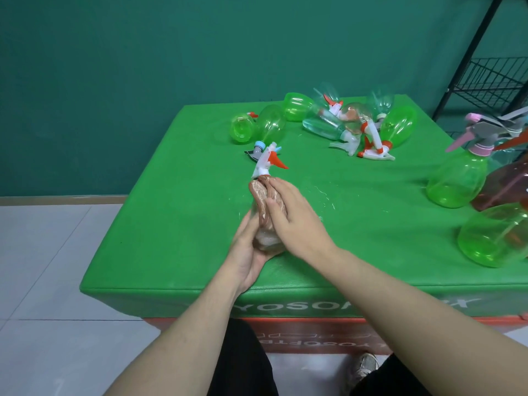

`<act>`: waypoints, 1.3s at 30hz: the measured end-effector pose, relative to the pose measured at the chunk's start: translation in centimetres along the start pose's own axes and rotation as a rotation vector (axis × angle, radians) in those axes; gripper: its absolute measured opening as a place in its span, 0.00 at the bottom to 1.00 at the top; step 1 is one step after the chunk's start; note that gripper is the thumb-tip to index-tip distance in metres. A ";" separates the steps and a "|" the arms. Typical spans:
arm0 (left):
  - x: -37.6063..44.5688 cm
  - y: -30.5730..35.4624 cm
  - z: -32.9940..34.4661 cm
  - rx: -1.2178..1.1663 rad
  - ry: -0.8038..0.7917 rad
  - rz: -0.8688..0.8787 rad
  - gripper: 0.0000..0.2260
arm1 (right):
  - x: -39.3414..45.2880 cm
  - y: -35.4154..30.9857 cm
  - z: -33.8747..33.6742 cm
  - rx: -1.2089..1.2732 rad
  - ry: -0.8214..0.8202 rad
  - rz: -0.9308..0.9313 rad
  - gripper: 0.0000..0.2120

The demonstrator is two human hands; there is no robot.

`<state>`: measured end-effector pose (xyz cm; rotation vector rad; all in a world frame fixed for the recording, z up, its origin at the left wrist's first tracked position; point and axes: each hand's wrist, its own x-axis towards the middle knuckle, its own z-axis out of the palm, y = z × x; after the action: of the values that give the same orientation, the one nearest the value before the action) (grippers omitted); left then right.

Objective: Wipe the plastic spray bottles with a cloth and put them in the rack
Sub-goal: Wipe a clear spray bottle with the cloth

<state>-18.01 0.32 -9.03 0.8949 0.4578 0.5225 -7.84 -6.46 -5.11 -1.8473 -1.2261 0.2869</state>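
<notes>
My left hand (pixel 249 252) grips the bottom of a clear spray bottle (pixel 267 240) with a white head and orange trigger (pixel 270 161), held over the green table. My right hand (pixel 291 217) holds a folded pinkish-brown cloth (pixel 261 195) against the bottle's upper body. Most of the bottle is hidden by the cloth and my fingers. A black wire rack (pixel 485 78) stands at the far right, beyond the table.
Several green and clear spray bottles lie in a pile (pixel 351 121) at the back of the green padded table (pixel 171 224). Two green bottles (pixel 257 125) lie at the back left. More bottles (pixel 457 181) stand along the right edge. Tiled floor lies to the left.
</notes>
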 end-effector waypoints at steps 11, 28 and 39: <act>0.2 -0.2 -0.7 -0.081 0.004 -0.055 0.27 | 0.0 0.2 0.7 0.129 0.004 0.088 0.22; 0.7 -0.7 -1.2 -0.012 0.070 0.047 0.36 | -5.7 2.0 -0.1 -0.024 -0.036 -0.175 0.23; -0.1 -0.1 -0.1 0.005 -0.010 -0.008 0.29 | -0.1 0.0 -0.3 0.131 0.023 0.083 0.21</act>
<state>-18.15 0.30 -9.14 0.8995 0.4541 0.5095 -7.71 -6.71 -4.99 -1.7853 -1.0911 0.3820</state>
